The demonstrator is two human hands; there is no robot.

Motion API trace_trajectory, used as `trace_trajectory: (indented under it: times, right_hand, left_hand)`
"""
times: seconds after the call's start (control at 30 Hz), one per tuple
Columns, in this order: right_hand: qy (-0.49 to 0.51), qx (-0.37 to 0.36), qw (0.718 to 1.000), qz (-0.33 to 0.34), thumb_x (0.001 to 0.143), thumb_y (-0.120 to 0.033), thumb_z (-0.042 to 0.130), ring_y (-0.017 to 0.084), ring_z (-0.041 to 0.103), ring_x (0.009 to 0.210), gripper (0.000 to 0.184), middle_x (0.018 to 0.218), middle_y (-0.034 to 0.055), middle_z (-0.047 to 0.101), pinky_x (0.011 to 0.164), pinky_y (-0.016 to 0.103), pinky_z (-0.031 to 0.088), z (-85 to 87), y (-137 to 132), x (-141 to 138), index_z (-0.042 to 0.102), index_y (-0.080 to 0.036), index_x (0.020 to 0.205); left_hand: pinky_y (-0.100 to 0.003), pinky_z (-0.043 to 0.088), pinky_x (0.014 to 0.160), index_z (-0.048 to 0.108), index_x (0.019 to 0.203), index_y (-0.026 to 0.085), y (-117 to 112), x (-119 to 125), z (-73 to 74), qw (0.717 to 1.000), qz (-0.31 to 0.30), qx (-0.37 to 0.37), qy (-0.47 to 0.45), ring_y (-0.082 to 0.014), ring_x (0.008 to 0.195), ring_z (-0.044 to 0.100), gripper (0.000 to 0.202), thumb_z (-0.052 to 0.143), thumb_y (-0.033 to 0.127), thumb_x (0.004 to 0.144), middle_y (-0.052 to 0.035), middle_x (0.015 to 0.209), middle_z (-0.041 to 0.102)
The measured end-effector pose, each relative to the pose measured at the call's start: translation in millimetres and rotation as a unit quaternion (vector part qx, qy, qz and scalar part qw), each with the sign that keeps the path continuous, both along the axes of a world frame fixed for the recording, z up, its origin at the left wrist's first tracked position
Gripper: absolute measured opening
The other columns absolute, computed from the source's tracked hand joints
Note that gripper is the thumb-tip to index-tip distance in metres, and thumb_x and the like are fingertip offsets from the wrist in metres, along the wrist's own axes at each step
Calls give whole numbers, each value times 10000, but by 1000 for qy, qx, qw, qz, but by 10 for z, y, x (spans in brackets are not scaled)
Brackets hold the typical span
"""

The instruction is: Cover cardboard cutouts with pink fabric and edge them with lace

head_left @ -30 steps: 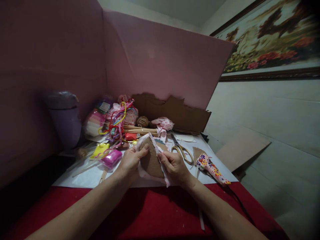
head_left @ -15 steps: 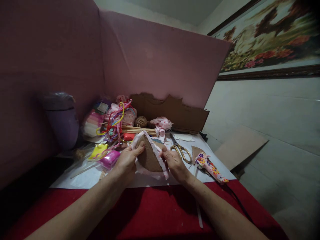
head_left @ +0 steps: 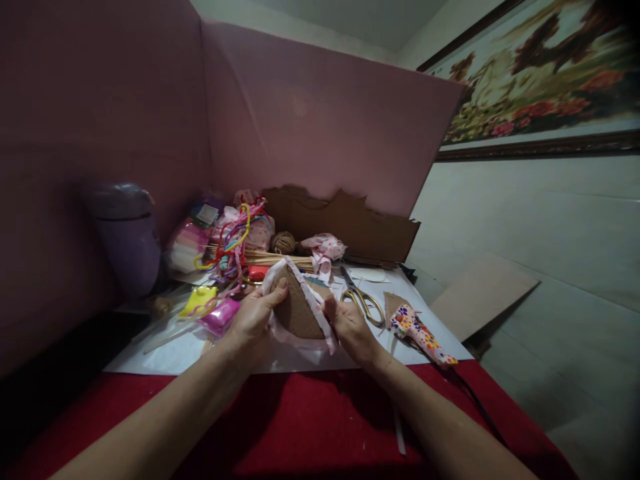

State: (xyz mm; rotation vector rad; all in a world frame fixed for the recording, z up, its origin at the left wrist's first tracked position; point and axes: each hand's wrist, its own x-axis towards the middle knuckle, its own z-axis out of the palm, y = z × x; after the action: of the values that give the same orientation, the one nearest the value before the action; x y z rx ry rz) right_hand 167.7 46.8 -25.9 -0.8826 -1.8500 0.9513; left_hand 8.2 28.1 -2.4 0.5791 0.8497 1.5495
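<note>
Cardboard [head_left: 299, 312] is held above the tabletop [head_left: 310, 433], my left hand [head_left: 254, 320] clasping its left side, brown middle left bare; pink cloth [head_left: 309, 295] already lines the visible edges, my right hand [head_left: 353, 330] pinching it. Whether it is glued, I cannot tell.

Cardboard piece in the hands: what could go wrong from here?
1. The pale pink fabric folded over the edge of the cardboard piece might lift or pucker if the right hand, at that edge, eases off.
2. The scissors lie just beyond the right hand; a stray reach could knock them.
3. The cord of the flowered glue gun runs near the right forearm, which could snag it.
</note>
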Motion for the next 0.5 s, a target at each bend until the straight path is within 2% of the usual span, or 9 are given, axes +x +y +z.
trace_trajectory:
  times: [0.07, 0.13, 0.23, 0.37, 0.5]
  right_hand:
    - [37, -68, 997, 22, 829, -677, 305, 95, 381, 355, 596, 422, -29, 446, 367, 230, 273, 8, -4, -2, 529, -188, 572]
    - [52, -88, 994, 31, 831, -655, 350, 88, 379, 336, 580, 401, -29, 450, 352, 220, 274, 15, -8, -5, 535, -181, 553]
    - [50, -70, 996, 34, 818, -635, 414, 71, 366, 323, 580, 374, -31, 428, 344, 205, 263, 13, -9, -7, 473, -179, 463]
    - [32, -54, 997, 40, 812, -649, 401, 65, 386, 330, 585, 426, -10, 494, 334, 196, 278, 9, -21, -9, 485, -170, 487]
    - [-20, -8, 999, 32, 836, -589, 425, 71, 432, 375, 527, 476, 9, 554, 364, 187, 304, 14, -52, -13, 532, -159, 550]
  left_hand:
    - [-244, 513, 632, 700, 865, 168, 0, -8, 18, 999, -6, 36, -13, -168, 676, 647, 256, 756, 180, 615, -22, 770, 721]
    - [-254, 516, 690, 693, 937, 207, -4, -19, 37, 997, -12, 72, -29, -176, 756, 650, 317, 756, 195, 626, -13, 852, 723]
    - [-262, 514, 738, 675, 999, 255, -5, -41, 57, 995, -2, 95, -39, -190, 849, 644, 353, 742, 214, 655, -4, 916, 718]
    - [-279, 523, 729, 647, 1058, 287, 4, -66, 64, 994, 1, 108, -30, -208, 875, 640, 408, 738, 243, 663, -4, 948, 710]
    - [-283, 534, 684, 673, 961, 241, 1, -58, 70, 996, 2, 79, -38, -205, 800, 650, 329, 749, 224, 641, -8, 836, 715]
